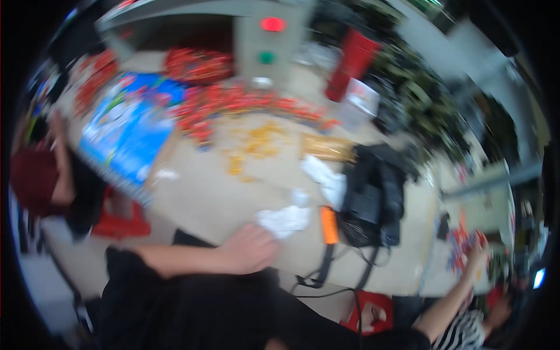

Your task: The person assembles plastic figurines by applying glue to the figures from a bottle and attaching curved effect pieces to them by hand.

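Observation:
Motion blurs the whole head view. My left hand (251,248) lies at the near edge of the table, knuckles up, its fingers smeared. It meets or nearly touches a crumpled white cloth (284,220); whether it grips the cloth cannot be made out. Far to the right stretches my right arm. Its hand (478,251) is at a heap of small red and blue packets (458,252), with the fingers too blurred to read. Yellow small pieces (256,146) lie scattered mid-table, below a long spread of red wrapped packets (216,108).
A black bag (373,195) with straps, an orange-handled tool (328,224) and a golden packet (328,147) lie right of centre. On the left are a blue printed bag (128,128) and a person in dark red (38,181). A grey machine (268,44) stands behind. Red stools flank the table.

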The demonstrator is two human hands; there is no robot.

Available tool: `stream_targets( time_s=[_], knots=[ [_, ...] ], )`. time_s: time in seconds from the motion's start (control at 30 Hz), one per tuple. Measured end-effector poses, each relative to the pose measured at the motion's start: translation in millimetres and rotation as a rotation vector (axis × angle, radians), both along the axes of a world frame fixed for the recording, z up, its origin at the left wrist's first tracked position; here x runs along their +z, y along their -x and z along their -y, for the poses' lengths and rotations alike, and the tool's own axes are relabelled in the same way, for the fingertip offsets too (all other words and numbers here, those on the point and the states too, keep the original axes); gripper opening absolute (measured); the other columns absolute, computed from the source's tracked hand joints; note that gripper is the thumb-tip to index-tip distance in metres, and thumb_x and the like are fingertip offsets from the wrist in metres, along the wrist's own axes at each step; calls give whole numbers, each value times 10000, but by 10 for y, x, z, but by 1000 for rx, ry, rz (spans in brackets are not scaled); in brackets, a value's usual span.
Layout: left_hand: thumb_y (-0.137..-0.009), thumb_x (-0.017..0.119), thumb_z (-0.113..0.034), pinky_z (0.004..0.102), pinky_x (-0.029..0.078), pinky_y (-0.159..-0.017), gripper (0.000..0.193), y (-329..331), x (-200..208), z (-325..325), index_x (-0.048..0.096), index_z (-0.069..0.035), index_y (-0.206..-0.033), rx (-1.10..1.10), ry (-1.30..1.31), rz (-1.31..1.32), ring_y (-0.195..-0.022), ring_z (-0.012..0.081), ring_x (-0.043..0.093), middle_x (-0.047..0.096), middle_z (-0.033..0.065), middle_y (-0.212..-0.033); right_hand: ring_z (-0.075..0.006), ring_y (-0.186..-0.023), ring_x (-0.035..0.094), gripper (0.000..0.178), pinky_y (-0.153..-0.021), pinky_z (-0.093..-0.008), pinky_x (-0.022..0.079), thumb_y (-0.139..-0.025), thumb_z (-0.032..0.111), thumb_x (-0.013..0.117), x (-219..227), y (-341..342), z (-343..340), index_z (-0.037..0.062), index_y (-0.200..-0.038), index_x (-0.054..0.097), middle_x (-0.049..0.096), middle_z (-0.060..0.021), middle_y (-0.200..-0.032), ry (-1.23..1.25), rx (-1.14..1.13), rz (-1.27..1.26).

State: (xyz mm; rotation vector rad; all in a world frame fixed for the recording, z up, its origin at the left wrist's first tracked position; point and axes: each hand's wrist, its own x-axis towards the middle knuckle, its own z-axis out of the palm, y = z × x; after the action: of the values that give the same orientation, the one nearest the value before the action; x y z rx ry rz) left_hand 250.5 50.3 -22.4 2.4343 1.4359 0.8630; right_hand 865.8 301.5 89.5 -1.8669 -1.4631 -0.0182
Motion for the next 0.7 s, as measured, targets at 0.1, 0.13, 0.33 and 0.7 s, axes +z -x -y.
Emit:
stream_targets(
  time_s=[0.1, 0.13, 0.33, 0.7],
  knots=[
    [-676, 609, -121, 321, 373, -650, 148, 21, 12, -4, 541, -82, -800, -27, -28, 47, -762, 207, 494, 491, 45, -774, -95, -689, 550, 241, -523, -205, 463, -859, 154, 513, 747, 1651, 475, 41, -1071, 536, 590, -34, -910, 57, 325, -163],
    [-691, 602, -123, 311, 374, -648, 134, 4, -5, 5, 536, -78, -798, -43, -55, 84, -750, 201, 497, 489, 47, -760, -95, -689, 550, 241, -523, -205, 463, -859, 154, 513, 854, 2051, 612, 41, -1071, 536, 590, -34, -910, 54, 349, -166],
    [-714, 574, -28, 308, 428, -617, 130, 201, -40, 152, 551, -29, -843, 97, -139, 555, -687, 224, 528, 523, 79, -757, -101, -843, 535, 275, -730, -227, 442, -834, 88, 513, 929, 4793, 1014, 30, -1103, 509, 553, -51, -968, 324, 1071, -169],
    [-740, 538, 6, 283, 437, -595, 155, 2018, 138, 636, 540, -16, -893, 823, -284, 742, -689, 211, 527, 522, 108, -817, -276, -864, 554, 236, -715, -364, 455, -768, 148, 581, -105, 7883, 1647, 52, -983, 567, 505, -129, -980, 176, 1614, 340]
  ],
)
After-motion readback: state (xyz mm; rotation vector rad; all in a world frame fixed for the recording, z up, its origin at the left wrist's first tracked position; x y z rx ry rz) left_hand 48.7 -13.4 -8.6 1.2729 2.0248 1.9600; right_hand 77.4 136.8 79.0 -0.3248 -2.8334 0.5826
